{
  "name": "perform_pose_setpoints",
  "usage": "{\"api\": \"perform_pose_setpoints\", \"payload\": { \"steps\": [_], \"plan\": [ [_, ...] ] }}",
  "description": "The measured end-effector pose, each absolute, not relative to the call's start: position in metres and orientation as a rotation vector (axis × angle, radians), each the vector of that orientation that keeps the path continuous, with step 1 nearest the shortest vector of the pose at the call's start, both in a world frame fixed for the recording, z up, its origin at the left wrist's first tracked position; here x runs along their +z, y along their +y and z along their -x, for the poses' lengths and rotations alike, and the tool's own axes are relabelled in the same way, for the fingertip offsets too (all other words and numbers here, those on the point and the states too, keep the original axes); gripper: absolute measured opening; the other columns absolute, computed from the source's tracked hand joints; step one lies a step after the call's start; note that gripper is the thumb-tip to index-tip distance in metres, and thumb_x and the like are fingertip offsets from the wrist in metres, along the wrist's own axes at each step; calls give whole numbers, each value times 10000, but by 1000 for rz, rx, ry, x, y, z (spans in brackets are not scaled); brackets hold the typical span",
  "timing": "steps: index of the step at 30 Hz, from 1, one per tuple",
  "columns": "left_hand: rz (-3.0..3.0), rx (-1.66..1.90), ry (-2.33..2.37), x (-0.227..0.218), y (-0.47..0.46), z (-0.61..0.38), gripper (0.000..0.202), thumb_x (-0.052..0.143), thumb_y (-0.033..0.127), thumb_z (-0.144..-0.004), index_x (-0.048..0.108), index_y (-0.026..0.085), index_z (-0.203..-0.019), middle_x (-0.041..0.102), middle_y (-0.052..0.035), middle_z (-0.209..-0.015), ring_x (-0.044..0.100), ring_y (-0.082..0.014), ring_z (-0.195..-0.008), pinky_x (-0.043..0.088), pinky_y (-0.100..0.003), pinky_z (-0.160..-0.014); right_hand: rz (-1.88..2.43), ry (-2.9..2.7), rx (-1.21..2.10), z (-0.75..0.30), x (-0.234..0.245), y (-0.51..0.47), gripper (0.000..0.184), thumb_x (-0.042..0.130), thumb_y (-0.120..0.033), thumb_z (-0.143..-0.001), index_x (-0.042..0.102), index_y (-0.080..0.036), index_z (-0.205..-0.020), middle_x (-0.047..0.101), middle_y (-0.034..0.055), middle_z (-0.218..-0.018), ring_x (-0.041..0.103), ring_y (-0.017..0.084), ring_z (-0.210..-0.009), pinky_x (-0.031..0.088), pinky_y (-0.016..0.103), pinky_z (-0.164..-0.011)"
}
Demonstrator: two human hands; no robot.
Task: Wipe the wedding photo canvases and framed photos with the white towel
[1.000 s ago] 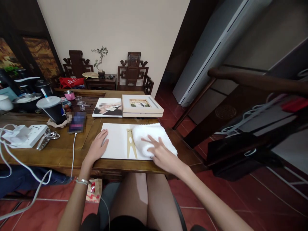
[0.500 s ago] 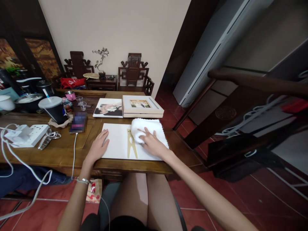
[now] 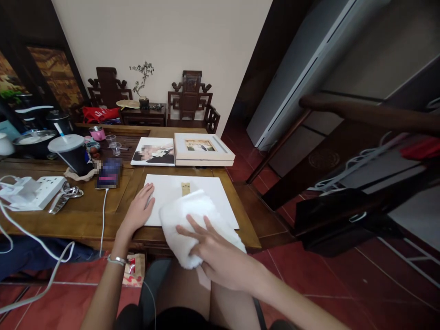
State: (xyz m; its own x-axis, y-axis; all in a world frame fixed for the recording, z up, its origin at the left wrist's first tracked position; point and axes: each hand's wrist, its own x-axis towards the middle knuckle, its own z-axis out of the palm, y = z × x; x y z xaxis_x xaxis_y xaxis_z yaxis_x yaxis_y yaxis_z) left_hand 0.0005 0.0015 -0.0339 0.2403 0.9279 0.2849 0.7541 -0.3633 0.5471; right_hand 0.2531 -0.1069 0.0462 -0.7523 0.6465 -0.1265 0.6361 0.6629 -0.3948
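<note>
White lettering on the red bag (image 3: 99, 114) is too small to read. The dark cup (image 3: 78, 159) has a lid and a straw — contents hidden — near the phone (image 3: 109, 175). The right hand (image 3: 216, 256) grips a white towel (image 3: 185, 211), fingers splayed, across the front edge of the white board (image 3: 222, 195), covering most of its tan figure (image 3: 185, 188). The left hand (image 3: 139, 210) lies flat, fingers close together, on the board's left edge. A box with a picture (image 3: 204, 156) sits behind.
</note>
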Motion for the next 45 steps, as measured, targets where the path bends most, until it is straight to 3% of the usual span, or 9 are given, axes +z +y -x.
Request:
{"api": "perform_pose_setpoints", "payload": {
  "steps": [4,11,16,23,28,33,36,41,45],
  "plan": [
    [-2231,837,1554,-35,2,1,502,352,360,-933,478,136,-1364,423,-116,-1478,340,-228,-1396,252,-447,-1166,1159,-2760,662,-255,44,-67,504,400,67,-634,690,-154,-981,393,87,-1491,142,304,-1444,180,634,-1122],
    [-2230,834,1560,-34,3,2,500,355,356,-931,484,133,-1359,433,-126,-1470,350,-234,-1391,260,-450,-1162,1508,-2609,273,-211,24,13,504,428,-7,-773,566,-98,-1249,330,188,-1511,155,402,-1422,182,717,-1051],
    [-2210,853,1576,-36,3,2,497,343,360,-934,488,134,-1352,440,-126,-1465,348,-234,-1393,254,-441,-1165,1385,-2725,143,-197,23,-35,414,470,-49,-782,623,-96,-1164,332,224,-1496,200,427,-1403,140,695,-1081],
    [-2246,850,1558,-36,3,1,489,324,332,-934,493,133,-1348,439,-125,-1466,347,-231,-1393,258,-449,-1165,1068,-2847,447,-225,35,-105,309,489,-75,-774,674,-118,-1017,376,179,-1488,194,392,-1415,149,642,-1122],
    [-2239,858,1556,-36,3,2,491,338,335,-930,487,144,-1357,446,-116,-1463,359,-230,-1387,261,-450,-1163,1205,-2744,412,-218,35,-40,437,452,-13,-748,628,-109,-1136,426,185,-1455,249,340,-1410,205,620,-1109],
    [-2211,865,1571,-35,3,2,494,341,341,-930,483,145,-1361,438,-120,-1468,363,-236,-1384,264,-450,-1160,1543,-2603,111,-176,21,15,444,422,-51,-821,578,-98,-1234,331,232,-1496,225,410,-1401,175,722,-1040],
    [-2185,865,1575,-34,3,2,502,313,307,-931,465,122,-1372,428,-131,-1472,361,-230,-1386,260,-435,-1165,1509,-2624,37,-162,15,1,414,398,-88,-867,588,-92,-1234,319,256,-1493,245,436,-1386,155,738,-1034],
    [-2167,862,1546,-33,2,2,507,300,314,-936,469,108,-1367,421,-137,-1476,348,-224,-1393,265,-416,-1166,1189,-2835,131,-181,20,-70,325,470,-136,-837,674,-77,-1082,334,254,-1485,221,455,-1387,139,689,-1085],
    [-2203,853,1540,-36,4,3,491,315,306,-931,489,127,-1353,430,-121,-1472,340,-218,-1397,262,-411,-1168,1018,-2929,356,-211,40,-94,286,500,-115,-780,698,-122,-986,430,181,-1452,270,366,-1398,174,591,-1135]
  ]
}}
